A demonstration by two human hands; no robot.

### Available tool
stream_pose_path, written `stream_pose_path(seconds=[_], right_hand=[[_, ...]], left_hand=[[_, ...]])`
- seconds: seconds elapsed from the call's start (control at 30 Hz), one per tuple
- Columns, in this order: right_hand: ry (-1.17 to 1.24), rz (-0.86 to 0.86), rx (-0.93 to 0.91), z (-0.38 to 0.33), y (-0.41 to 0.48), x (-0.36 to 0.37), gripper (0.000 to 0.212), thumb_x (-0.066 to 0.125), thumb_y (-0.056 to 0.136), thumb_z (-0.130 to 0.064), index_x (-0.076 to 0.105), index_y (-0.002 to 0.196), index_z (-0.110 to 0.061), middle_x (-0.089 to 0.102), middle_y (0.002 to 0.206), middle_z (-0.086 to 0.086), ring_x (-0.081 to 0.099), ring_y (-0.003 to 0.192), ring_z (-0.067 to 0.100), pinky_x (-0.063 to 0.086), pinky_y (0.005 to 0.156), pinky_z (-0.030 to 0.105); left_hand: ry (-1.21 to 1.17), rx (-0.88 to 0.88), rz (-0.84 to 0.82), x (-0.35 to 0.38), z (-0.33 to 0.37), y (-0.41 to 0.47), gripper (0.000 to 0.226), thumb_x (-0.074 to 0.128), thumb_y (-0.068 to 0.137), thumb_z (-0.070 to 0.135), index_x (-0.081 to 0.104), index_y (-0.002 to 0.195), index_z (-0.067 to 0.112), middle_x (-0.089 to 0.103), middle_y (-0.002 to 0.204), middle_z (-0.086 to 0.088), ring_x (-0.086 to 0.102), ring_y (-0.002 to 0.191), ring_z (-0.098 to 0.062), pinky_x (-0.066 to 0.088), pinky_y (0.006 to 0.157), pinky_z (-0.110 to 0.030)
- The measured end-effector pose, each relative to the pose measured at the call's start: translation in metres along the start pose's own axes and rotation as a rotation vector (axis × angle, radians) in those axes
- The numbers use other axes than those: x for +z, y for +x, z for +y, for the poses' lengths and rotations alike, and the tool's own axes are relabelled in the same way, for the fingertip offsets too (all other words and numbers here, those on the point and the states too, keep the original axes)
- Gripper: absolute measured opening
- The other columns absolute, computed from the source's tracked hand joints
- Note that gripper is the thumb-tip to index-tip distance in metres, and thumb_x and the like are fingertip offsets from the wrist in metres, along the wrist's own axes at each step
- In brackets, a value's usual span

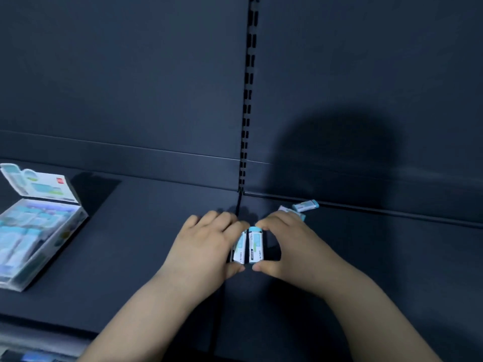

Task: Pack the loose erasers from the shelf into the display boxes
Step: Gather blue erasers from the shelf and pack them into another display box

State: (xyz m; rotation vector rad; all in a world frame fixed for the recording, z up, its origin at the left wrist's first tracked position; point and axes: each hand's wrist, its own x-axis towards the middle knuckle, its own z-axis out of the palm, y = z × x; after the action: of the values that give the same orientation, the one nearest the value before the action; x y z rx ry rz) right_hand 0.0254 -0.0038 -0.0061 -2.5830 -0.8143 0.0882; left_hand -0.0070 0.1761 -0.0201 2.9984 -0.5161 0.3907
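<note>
Dark shelf [136, 231], dark slotted back panel [130, 74]. Mid-frame, the left hand [206, 246] and right hand [290, 244] both have their fingers pinching the erasers [256, 246]. A loose eraser [305, 205] lies by the wall on the right, and the open display box [66, 228] sits far left.

The right eraser [256, 247] carries the brand "deli" in dark letters, turned sideways, near the white end of its sleeve. The left eraser [240, 251] shows the same "deli" mark at its near end. Finer print on both is too blurred to read. The box lid [44, 189] bears a small red logo [60, 181], illegible.
</note>
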Motion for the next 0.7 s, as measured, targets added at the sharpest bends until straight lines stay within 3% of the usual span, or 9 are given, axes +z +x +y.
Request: stream_pose_path(seconds=[0.07, 0.2, 0.33, 0.43, 0.6, 0.7], right_hand=[[0.018, 0.052, -0.006, -0.028, 0.011, 0.012, 0.061, 0.074, 0.069, -0.042, 0.046, 0.122, -0.029, 0.043, 0.12, -0.015, 0.035, 0.113, 0.004, 0.03, 0.097, 0.018], [0.055, 0.128, 0.029, -0.088, 0.038, 0.042, 0.062, 0.072, 0.072, -0.042, 0.042, 0.125, -0.03, 0.039, 0.121, -0.018, 0.031, 0.113, 0.001, 0.027, 0.096, 0.014], [0.096, 0.148, 0.07, -0.146, 0.061, 0.075, 0.064, 0.07, 0.072, -0.043, 0.04, 0.127, -0.032, 0.035, 0.121, -0.021, 0.031, 0.114, -0.002, 0.029, 0.098, 0.015], [0.142, 0.143, 0.088, -0.176, 0.068, 0.09, 0.061, 0.069, 0.074, -0.042, 0.039, 0.126, -0.034, 0.03, 0.116, -0.027, 0.028, 0.113, -0.007, 0.028, 0.093, 0.007], [0.163, 0.122, 0.133, -0.206, 0.066, 0.106, 0.059, 0.07, 0.073, -0.042, 0.038, 0.123, -0.039, 0.025, 0.109, -0.038, 0.025, 0.11, -0.013, 0.026, 0.089, 0.003], [0.178, 0.093, 0.124, -0.217, 0.068, 0.114, 0.058, 0.07, 0.072, -0.041, 0.04, 0.121, -0.038, 0.023, 0.107, -0.042, 0.026, 0.11, -0.012, 0.025, 0.089, 0.003]], left_hand=[[0.025, 0.023, 0.034, -0.008, -0.028, -0.014, 0.077, 0.082, 0.036, 0.058, 0.067, 0.104, 0.027, 0.065, 0.094, 0.011, 0.062, 0.081, -0.014, 0.045, 0.067, -0.029], [0.018, 0.03, 0.042, -0.026, -0.091, -0.045, 0.081, 0.085, 0.035, 0.056, 0.067, 0.106, 0.021, 0.067, 0.096, 0.008, 0.063, 0.084, -0.016, 0.028, 0.071, -0.029], [-0.07, 0.059, 0.07, -0.038, -0.15, -0.078, 0.076, 0.085, 0.04, 0.047, 0.063, 0.109, 0.023, 0.065, 0.103, 0.008, 0.055, 0.092, -0.014, 0.029, 0.072, -0.029], [-0.131, 0.065, 0.112, -0.045, -0.175, -0.099, 0.072, 0.082, 0.045, 0.042, 0.058, 0.112, 0.027, 0.063, 0.107, 0.01, 0.048, 0.096, -0.012, 0.031, 0.073, -0.028], [-0.165, 0.078, 0.136, -0.048, -0.195, -0.124, 0.06, 0.062, 0.055, 0.043, 0.053, 0.113, 0.029, 0.061, 0.107, 0.012, 0.047, 0.096, -0.009, 0.031, 0.075, -0.026], [-0.173, 0.057, 0.122, -0.045, -0.203, -0.138, 0.067, 0.07, 0.051, 0.043, 0.052, 0.113, 0.029, 0.062, 0.106, 0.013, 0.047, 0.097, -0.008, 0.031, 0.076, -0.025]])
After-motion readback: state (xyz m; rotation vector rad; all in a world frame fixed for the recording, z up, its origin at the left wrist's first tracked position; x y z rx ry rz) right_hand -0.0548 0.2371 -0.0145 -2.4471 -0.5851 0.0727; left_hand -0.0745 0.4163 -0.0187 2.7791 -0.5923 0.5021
